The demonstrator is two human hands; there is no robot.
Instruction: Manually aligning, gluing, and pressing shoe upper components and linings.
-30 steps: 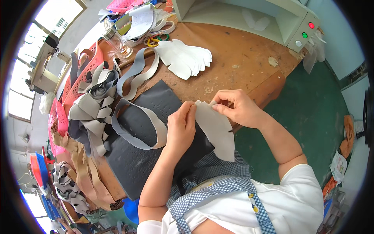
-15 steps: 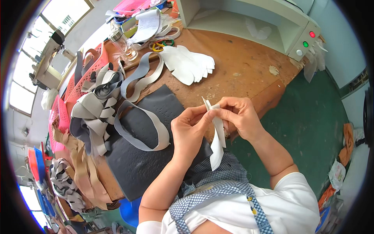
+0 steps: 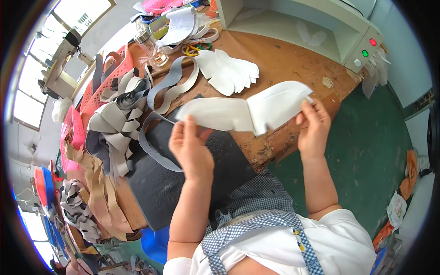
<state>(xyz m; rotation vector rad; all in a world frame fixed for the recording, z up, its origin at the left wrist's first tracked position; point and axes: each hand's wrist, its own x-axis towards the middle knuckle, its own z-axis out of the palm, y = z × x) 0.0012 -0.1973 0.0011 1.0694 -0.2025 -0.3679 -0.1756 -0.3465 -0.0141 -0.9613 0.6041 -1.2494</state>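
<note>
A white leather-like piece [image 3: 277, 106], two wing-shaped halves meeting at a middle seam, is spread out in the air between my hands. My left hand [image 3: 191, 151] pinches its left end between thumb and fingers, over the black mat. At the other end, my right hand [image 3: 314, 126] has the tip between thumb and fingers. Beneath the piece lies the dark perforated mat [image 3: 197, 178], partly covered by a grey strip loop [image 3: 153, 149]. Just beyond, a fanned stack of similar white cut pieces [image 3: 227, 71] rests on the brown table [image 3: 284, 59].
Grey and white strips [image 3: 114, 123] are heaped at the left, by pink baskets [image 3: 107, 78] and tan strips [image 3: 98, 192]. A glass bottle [image 3: 153, 50] and paper [image 3: 178, 26] sit at the back. A pale open-fronted machine [image 3: 348, 50] with buttons stands at the back right.
The white piece, folded and pinched close together before, is now opened out flat. My hands have moved apart to its two ends, the right one outward and the left one leftward.
</note>
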